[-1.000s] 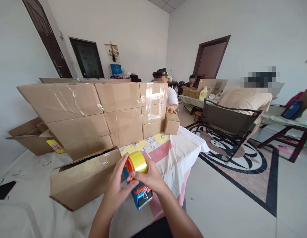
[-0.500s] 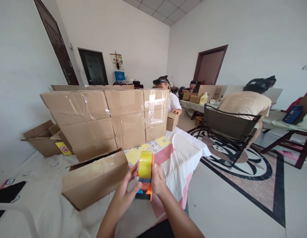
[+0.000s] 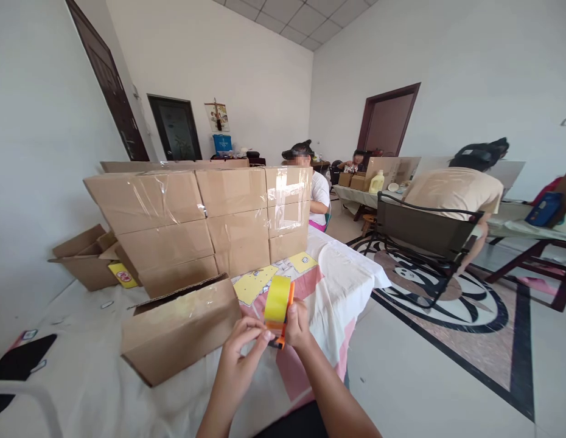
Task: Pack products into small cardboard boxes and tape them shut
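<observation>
A tape dispenser (image 3: pixel 278 299) with a wide yellow roll and an orange frame is held over the table in front of me. My right hand (image 3: pixel 297 323) wraps its orange side. At the dispenser's lower front, my left hand (image 3: pixel 246 340) pinches with thumb and fingertips; whether tape is between them is too small to tell. Left of my hands lies a long cardboard box (image 3: pixel 182 328), its top edge gaping. Behind it rises a stack of taped cardboard boxes (image 3: pixel 237 219) with shiny clear tape across the front.
The table carries a white cloth (image 3: pixel 347 261) with pink and yellow patches. An open carton (image 3: pixel 84 258) stands at the far left beside a yellow packet (image 3: pixel 123 275). A co-worker in white (image 3: pixel 318 198) sits behind the stack; another sits in a dark chair (image 3: pixel 424 243) at right.
The tape dispenser has shifted slightly right and tilted. My left fingers have drawn together at its lower front. The co-worker's hand and small box beside the stack are no longer visible.
</observation>
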Tool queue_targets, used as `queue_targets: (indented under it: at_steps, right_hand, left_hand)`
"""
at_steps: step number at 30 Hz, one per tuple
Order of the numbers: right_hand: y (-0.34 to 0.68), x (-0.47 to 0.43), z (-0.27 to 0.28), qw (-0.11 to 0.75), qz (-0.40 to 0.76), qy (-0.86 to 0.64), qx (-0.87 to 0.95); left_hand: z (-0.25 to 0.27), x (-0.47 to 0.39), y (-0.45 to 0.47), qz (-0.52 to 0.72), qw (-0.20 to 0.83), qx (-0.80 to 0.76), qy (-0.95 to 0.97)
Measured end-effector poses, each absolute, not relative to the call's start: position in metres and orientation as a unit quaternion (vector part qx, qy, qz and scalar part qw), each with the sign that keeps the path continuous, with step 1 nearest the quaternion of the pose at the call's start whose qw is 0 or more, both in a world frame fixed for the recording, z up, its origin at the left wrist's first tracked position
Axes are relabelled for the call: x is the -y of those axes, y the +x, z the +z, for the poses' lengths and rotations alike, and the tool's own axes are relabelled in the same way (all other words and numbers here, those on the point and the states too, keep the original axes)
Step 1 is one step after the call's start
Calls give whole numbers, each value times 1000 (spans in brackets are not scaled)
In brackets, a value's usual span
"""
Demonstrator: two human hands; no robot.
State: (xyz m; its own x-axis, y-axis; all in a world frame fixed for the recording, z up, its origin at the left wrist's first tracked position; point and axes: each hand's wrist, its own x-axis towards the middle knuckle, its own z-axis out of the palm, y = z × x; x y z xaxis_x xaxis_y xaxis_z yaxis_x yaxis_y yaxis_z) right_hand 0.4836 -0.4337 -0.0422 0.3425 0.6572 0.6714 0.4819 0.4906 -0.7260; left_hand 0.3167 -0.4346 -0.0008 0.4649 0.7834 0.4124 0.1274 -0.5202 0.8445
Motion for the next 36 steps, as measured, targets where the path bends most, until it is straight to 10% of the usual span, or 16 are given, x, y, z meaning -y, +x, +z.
queue_targets:
  at_steps: [36]
  right_hand:
    - [489, 444, -33, 724, 73, -582, 363]
  left_hand:
    - [-17, 454, 348, 326, 587, -345, 656]
